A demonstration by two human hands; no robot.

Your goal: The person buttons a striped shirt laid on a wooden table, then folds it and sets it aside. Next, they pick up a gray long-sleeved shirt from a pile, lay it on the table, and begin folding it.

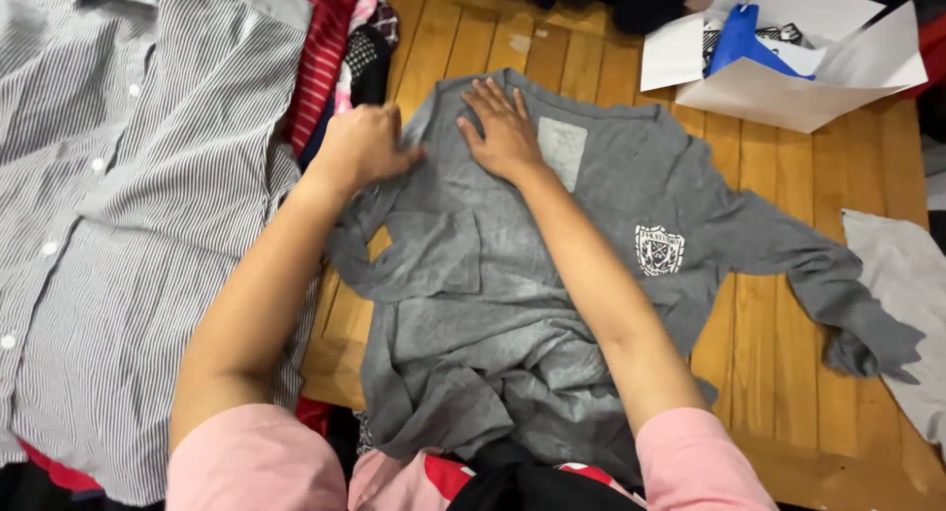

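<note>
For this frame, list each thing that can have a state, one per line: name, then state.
Grey long-sleeved shirt: spread on the wooden floor, rumpled, left sleeve folded in, other sleeve stretched out.
Left hand: closed, pinching the shirt's shoulder.
Right hand: open, flat by the collar.
Striped button shirt: laid out, buttoned.
White cardboard box: flaps open.

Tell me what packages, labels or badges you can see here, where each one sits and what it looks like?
Open white cardboard box: top right on the wooden floor, flaps spread, blue item inside.
Neck label: pale grey rectangle inside the collar of the grey long-sleeved shirt, just beside the right hand.
Chest badge: white shield-shaped crest on the shirt's chest, right of the right forearm.
No screens or signs show.
</note>
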